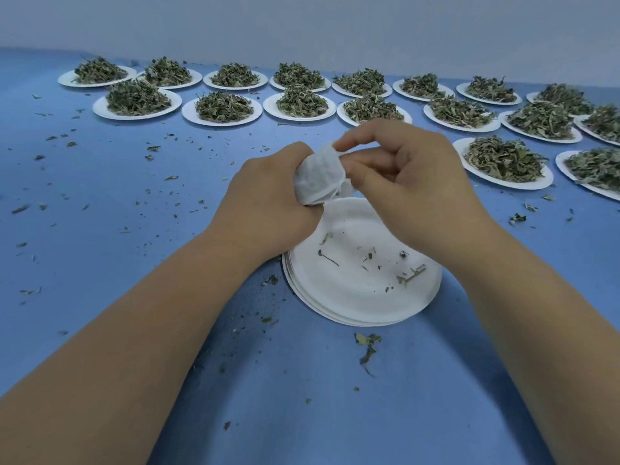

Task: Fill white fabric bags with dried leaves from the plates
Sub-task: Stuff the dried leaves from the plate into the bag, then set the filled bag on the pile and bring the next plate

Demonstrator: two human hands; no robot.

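Blue worktop (100, 229), pale wall behind, leaf crumbs scattered across it. Far edge: two rows of white plates (188, 113) heaped with dried leaves (223, 105), with more toward the right edge. Centre, above a stack of emptied plates (352, 297): left hand (268, 199) curled round white fabric bag (318, 176), long axis near upright, upper end pinched between thumb and forefinger of right hand (402, 176).

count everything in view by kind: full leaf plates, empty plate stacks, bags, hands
plates heaped with dried leaves: 17
stack of emptied plates: 1 (number in the stack unclear)
white fabric bag: 1
hands: 2, left hand and right hand, both holding the bag
total: 21
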